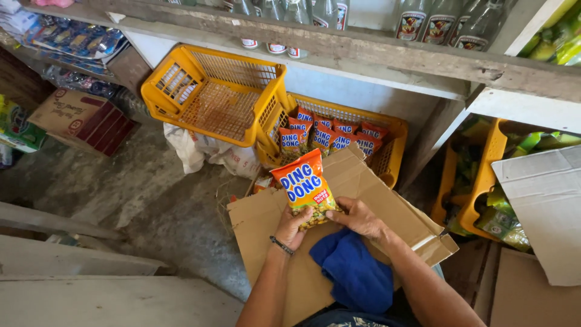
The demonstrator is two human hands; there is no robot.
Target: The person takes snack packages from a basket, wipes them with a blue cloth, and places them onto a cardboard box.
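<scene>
An orange snack packet (304,184) with blue lettering is held up over a flattened cardboard box (375,200). My left hand (293,225) grips its lower left corner and my right hand (358,217) grips its lower right edge. A blue cloth (357,272) lies on the cardboard just below my hands. Behind the packet, a yellow plastic basket (393,136) holds several matching orange packets (330,136) standing in rows.
An empty yellow basket (212,94) leans tilted on a white sack (206,154) at left. A wooden shelf (375,54) above carries bottles. Right, another yellow basket (481,181) holds green packets beside a cardboard flap (544,206). A brown carton (82,118) sits far left on the concrete floor.
</scene>
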